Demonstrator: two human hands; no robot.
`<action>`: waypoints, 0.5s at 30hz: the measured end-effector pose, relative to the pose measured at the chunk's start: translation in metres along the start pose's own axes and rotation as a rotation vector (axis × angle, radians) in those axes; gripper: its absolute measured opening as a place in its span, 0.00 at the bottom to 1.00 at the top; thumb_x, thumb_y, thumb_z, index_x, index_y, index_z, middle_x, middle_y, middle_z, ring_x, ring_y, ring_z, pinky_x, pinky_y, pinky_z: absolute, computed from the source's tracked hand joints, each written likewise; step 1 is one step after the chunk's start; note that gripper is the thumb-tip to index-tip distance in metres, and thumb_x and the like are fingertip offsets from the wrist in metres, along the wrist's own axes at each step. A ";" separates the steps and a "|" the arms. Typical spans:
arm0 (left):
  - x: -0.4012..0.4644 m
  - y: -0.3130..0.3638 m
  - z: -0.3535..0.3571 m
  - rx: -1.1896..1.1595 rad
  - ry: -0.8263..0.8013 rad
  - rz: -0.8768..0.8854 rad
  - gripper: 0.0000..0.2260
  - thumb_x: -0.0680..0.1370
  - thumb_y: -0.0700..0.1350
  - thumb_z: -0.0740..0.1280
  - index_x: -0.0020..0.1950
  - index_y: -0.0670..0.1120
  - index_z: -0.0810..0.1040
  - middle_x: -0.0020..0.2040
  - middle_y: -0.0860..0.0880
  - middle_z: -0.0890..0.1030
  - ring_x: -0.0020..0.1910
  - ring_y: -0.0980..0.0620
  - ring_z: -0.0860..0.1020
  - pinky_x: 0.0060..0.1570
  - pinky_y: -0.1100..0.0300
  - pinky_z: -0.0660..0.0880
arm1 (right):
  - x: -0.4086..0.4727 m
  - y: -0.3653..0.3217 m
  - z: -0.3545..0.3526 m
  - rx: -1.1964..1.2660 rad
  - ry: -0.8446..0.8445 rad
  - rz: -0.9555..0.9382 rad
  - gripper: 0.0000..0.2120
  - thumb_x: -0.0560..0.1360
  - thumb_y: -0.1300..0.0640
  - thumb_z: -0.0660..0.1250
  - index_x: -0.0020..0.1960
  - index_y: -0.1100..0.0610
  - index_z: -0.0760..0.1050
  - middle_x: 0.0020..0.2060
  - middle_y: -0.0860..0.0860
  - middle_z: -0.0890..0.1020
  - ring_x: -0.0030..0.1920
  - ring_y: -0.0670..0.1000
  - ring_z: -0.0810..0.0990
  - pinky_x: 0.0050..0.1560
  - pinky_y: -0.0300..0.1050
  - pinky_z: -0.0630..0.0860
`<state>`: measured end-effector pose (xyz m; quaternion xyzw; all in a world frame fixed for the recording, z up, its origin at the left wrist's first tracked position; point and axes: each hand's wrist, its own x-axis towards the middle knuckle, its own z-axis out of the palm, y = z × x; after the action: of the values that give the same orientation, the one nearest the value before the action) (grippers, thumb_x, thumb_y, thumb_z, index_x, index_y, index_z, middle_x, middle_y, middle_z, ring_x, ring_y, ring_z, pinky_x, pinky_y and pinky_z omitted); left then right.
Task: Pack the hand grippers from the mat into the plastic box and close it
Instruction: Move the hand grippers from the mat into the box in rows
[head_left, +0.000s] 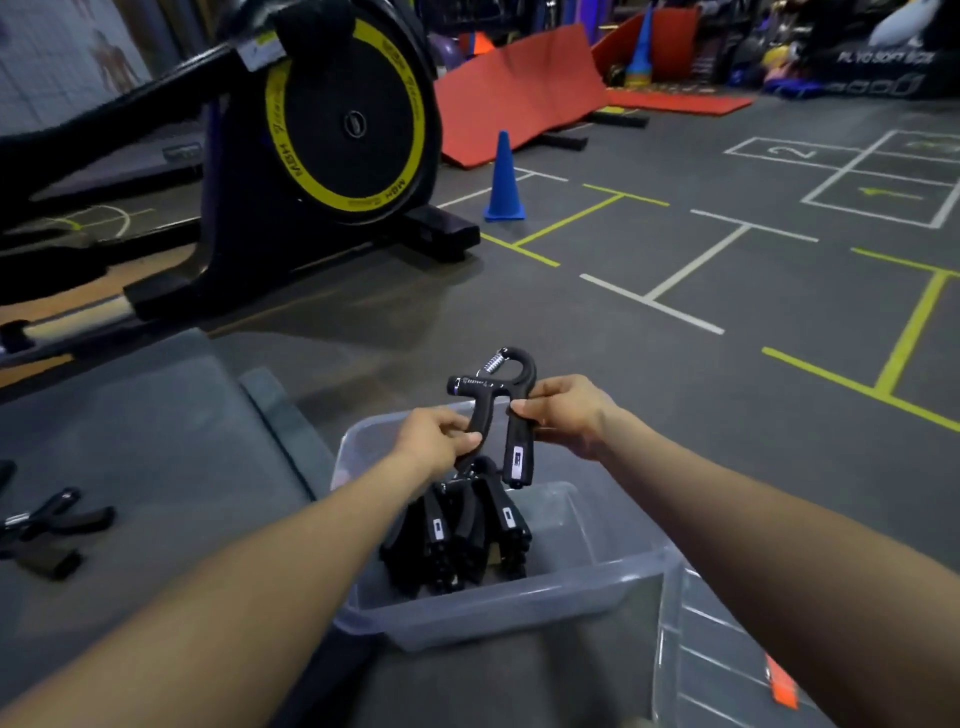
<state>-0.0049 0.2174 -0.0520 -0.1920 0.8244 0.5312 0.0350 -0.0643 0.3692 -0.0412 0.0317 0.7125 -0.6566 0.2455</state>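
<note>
We hold one black hand gripper (493, 410) up in the air, just above the far rim of the clear plastic box (467, 616). Our left hand (434, 441) curls round its left handle, and our right hand (566, 413) pinches the top of its right handle. The gripper stands up tall: its round loop and shiny spring point up and far away, and its two handles hang down toward the box. The box is open on top, and there is bare room inside it on the right, next to a pile of black grippers (462, 530) leaning together on the left side. The clear lid (722, 654) lies near us on the right, just beside the box. On the left is the grey mat (156, 452), and its edge runs close by the box. More grippers (47, 530) still lie on the mat at the far left edge. The floor (675, 364) is dark grey with white and yellow lines, and it is open on the right. Far off we see a black and yellow exercise bike (311, 130), a blue cone (505, 179) and a red ramp (519, 98).
</note>
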 end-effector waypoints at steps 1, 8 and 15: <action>0.000 -0.002 0.009 -0.046 -0.001 -0.036 0.09 0.74 0.34 0.68 0.54 0.37 0.79 0.35 0.48 0.77 0.32 0.55 0.73 0.40 0.64 0.73 | 0.002 0.005 -0.004 0.010 0.031 -0.015 0.04 0.73 0.69 0.67 0.46 0.63 0.75 0.36 0.56 0.80 0.32 0.50 0.81 0.41 0.41 0.81; 0.016 -0.010 0.066 -0.363 0.061 -0.200 0.19 0.74 0.36 0.69 0.64 0.35 0.73 0.59 0.37 0.79 0.57 0.41 0.78 0.63 0.50 0.73 | 0.005 0.037 -0.015 -0.156 0.126 -0.088 0.22 0.70 0.71 0.69 0.63 0.60 0.75 0.51 0.60 0.81 0.42 0.55 0.77 0.31 0.44 0.76; 0.032 -0.034 0.091 -0.342 0.040 -0.223 0.17 0.74 0.35 0.68 0.63 0.35 0.73 0.58 0.40 0.79 0.52 0.44 0.79 0.56 0.55 0.73 | 0.024 0.066 -0.018 -0.283 0.311 0.019 0.20 0.68 0.69 0.72 0.58 0.59 0.76 0.41 0.54 0.80 0.36 0.56 0.80 0.38 0.53 0.81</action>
<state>-0.0361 0.2774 -0.1289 -0.2957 0.6963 0.6525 0.0443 -0.0662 0.3893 -0.1112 0.1046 0.8266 -0.5348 0.1407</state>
